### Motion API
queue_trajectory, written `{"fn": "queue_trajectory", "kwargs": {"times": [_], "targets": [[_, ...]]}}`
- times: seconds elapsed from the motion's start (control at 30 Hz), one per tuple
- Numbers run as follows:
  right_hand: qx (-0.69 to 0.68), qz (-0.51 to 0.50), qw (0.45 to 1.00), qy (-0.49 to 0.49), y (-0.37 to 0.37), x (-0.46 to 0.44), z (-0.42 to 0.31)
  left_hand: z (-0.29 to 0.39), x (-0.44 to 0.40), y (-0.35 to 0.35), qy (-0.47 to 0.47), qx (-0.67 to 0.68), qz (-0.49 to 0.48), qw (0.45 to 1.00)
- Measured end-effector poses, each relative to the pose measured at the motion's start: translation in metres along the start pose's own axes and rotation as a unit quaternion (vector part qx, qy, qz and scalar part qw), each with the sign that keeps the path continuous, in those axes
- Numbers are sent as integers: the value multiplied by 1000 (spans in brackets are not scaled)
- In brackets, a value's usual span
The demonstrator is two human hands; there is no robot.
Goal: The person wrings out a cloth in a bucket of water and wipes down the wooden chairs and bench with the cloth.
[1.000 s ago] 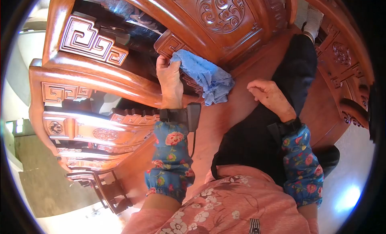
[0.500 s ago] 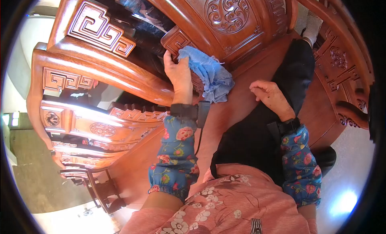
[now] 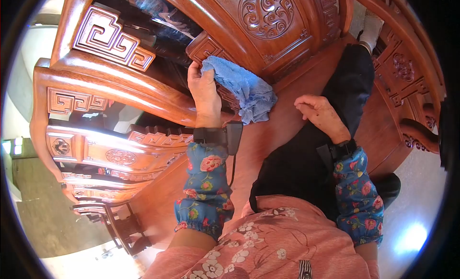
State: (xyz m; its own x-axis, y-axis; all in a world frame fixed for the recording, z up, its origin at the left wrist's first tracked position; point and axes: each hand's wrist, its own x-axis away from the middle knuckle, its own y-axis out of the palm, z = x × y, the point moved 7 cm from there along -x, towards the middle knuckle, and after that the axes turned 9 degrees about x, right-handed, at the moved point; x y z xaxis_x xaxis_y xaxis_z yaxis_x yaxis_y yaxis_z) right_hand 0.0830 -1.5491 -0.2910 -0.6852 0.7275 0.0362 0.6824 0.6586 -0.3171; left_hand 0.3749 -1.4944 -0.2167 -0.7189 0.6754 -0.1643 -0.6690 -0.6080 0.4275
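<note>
A blue cloth [image 3: 242,87] hangs from my left hand [image 3: 205,94], which grips its upper left corner with thumb and fingers. The cloth lies against a carved step-shaped edge [image 3: 205,47] of the reddish wooden backrest. Its lower end drapes close to the wooden seat [image 3: 239,156]. To the right, my right hand [image 3: 322,115] hovers over my dark trouser leg with its fingers curled; nothing shows in it, though the palm side is hidden.
A carved panel with a round scroll design [image 3: 266,14] rises behind the cloth. More carved backrest [image 3: 120,156] runs along the left. A curved wooden armrest [image 3: 407,27] stands at the right. Grey floor [image 3: 417,192] shows beyond the seat.
Over the last second my left hand and the cloth shifted slightly right, then back left along the carved edge, still gripped. My right hand has barely moved.
</note>
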Motion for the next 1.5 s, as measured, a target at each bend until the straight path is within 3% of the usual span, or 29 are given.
{"fn": "queue_trajectory", "kwargs": {"times": [0.37,0.67,0.73,0.9,1.23,1.33,1.4,1.43,1.5], "targets": [[-8,-14,1000,-5,3,-1,1,1,-10,9,-71,-55,46,995],[-22,1,1000,2,1,-1,4,-3,-6,4,-37,-27,62,997],[-23,6,1000,4,0,-1,3,-9,-10,-3,-21,-78,34,996],[-26,3,1000,-3,1,-2,4,4,4,9,-25,22,-12,999],[-10,-28,1000,9,5,-5,3,4,-6,6,-10,-61,8,998],[-6,-12,1000,1,3,-4,4,4,-7,8,30,-102,37,994],[-20,-4,1000,-9,2,-3,4,17,-4,20,129,-162,29,978],[-18,-1,1000,-10,1,-2,3,19,-6,24,131,-159,27,978],[-21,9,1000,-11,-1,0,2,38,-7,32,213,-263,41,940]]}}
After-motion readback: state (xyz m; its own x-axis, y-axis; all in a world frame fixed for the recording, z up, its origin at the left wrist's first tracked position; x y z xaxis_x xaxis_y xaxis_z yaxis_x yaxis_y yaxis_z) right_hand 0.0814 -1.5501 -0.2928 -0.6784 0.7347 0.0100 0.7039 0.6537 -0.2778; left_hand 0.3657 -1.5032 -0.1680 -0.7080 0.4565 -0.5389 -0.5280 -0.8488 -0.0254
